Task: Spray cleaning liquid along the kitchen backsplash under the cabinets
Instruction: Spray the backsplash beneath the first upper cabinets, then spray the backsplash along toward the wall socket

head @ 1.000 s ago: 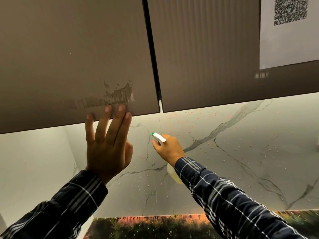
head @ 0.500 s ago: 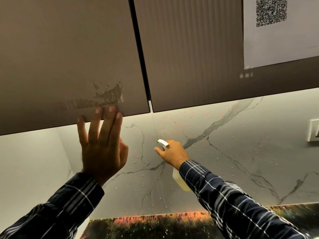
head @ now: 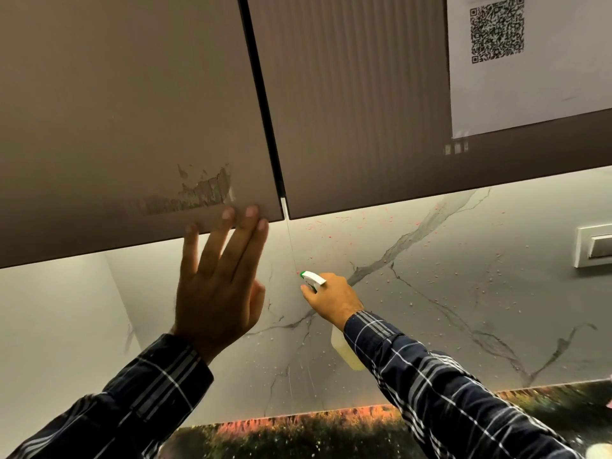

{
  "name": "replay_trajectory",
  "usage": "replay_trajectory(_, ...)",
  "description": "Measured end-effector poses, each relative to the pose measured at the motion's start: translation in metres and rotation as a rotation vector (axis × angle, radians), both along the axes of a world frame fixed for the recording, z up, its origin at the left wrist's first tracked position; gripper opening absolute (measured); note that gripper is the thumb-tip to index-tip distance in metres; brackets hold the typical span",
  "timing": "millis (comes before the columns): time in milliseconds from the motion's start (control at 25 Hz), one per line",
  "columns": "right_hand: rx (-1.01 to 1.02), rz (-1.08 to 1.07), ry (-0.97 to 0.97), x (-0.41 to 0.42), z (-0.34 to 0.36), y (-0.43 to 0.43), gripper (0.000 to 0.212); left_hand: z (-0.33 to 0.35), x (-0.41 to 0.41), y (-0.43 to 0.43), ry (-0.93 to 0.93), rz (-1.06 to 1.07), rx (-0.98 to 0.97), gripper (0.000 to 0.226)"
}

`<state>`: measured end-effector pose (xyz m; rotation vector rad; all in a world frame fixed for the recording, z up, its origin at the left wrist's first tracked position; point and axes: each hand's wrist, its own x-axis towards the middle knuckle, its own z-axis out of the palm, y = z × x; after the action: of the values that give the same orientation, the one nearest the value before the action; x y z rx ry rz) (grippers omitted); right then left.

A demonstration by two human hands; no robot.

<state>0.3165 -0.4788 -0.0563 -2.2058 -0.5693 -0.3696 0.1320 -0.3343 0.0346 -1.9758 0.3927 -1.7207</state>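
My right hand [head: 332, 298] is shut on a white spray bottle [head: 344, 351] with a green-tipped nozzle [head: 311, 277], which points up-left at the marble backsplash [head: 447, 293] just below the cabinets. Droplets and pink specks dot the backsplash around the nozzle. My left hand [head: 218, 286] is open with fingers spread. Its fingertips rest flat on the lower edge of the left brown cabinet door [head: 132, 127]. Most of the bottle body is hidden behind my right wrist and sleeve.
A second, ribbed cabinet door [head: 357, 111] hangs to the right, with a QR-code sheet [head: 496, 31] taped on it. A wall switch [head: 596, 246] sits at the far right of the backsplash. A dark, glossy countertop [head: 298, 438] runs along the bottom.
The view has drifted left, bringing the wall switch into sight. My right hand with the bottle has lowered slightly away from the cabinet edge. My left hand stays on the door.
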Motion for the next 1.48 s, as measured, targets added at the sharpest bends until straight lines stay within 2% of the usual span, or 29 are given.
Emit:
replay_trajectory(120, 0.010, -0.001, -0.071, 0.000, -0.005, 0.001, 0.040, 0.002, 0.004, -0.009, -0.009, 0.001, 0.015, 0.083)
replay_trajectory(280, 0.081, 0.022, -0.024, 0.001, -0.004, -0.004, 0.032, 0.001, 0.007, -0.008, -0.036, 0.020, 0.016, 0.085)
replay_trajectory(400, 0.117, 0.023, -0.003, 0.001, -0.008, -0.010, 0.041, 0.002, 0.007, -0.008, -0.039, 0.012, 0.013, 0.081)
replay_trajectory(480, 0.362, 0.003, 0.128, 0.002, -0.011, -0.018, 0.039, -0.001, 0.009, -0.009, -0.039, -0.008, 0.000, 0.076)
replay_trajectory(600, 0.810, -0.004, 0.478, 0.004, -0.011, -0.038, 0.028, -0.022, 0.017, -0.010, 0.024, -0.051, 0.032, 0.078)
replay_trajectory(680, 0.889, 0.043, 0.568, 0.006, -0.009, -0.047, 0.032, -0.034, 0.022, -0.013, 0.050, -0.068, 0.028, 0.085)
replay_trajectory(920, 0.664, 0.160, 0.471, -0.009, 0.014, -0.064, 0.034, 0.006, 0.027, -0.047, -0.086, -0.083, -0.023, 0.075)
replay_trajectory(1160, 0.400, 0.381, 0.478, -0.017, 0.025, -0.080, 0.015, 0.012, 0.029, -0.050, -0.117, -0.064, -0.023, 0.080)
replay_trajectory(1320, 0.040, 0.293, 0.219, -0.027, 0.034, -0.076, 0.015, 0.013, 0.028, -0.048, -0.113, -0.067, -0.012, 0.085)
replay_trajectory(1400, 0.015, 0.244, 0.149, -0.028, 0.031, -0.075, 0.016, 0.013, 0.027, -0.046, -0.113, -0.064, 0.003, 0.085)
replay_trajectory(1480, 0.080, 0.195, 0.137, -0.028, 0.031, -0.079, 0.022, 0.012, 0.026, -0.045, -0.109, -0.069, 0.012, 0.082)
